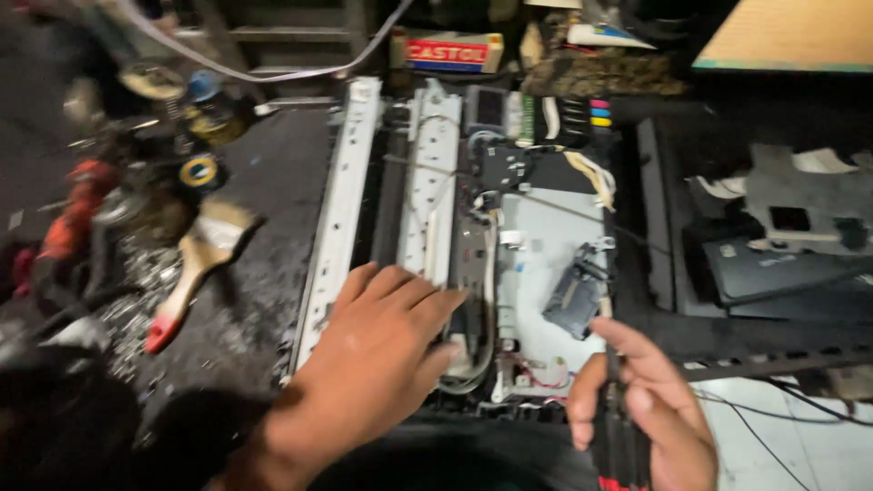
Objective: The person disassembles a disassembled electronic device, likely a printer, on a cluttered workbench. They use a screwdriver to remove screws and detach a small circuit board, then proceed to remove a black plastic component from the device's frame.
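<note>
Left hand (377,350) covers the opened printer's (546,245) near-left corner, so whatever sits under the palm can't be made out. Right hand (641,409) at 5 o'clock is cut by the bottom edge, and the dark tool (618,427) in its grip runs off frame, tip unclear. Clutter (136,182) from 9 to 11 o'clock is motion-blurred; only a paintbrush (195,268) reads.

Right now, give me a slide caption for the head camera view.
Left hand pressing flat on an opened printer while the right hand grips a dark tool; a paintbrush lies alongside.
</note>
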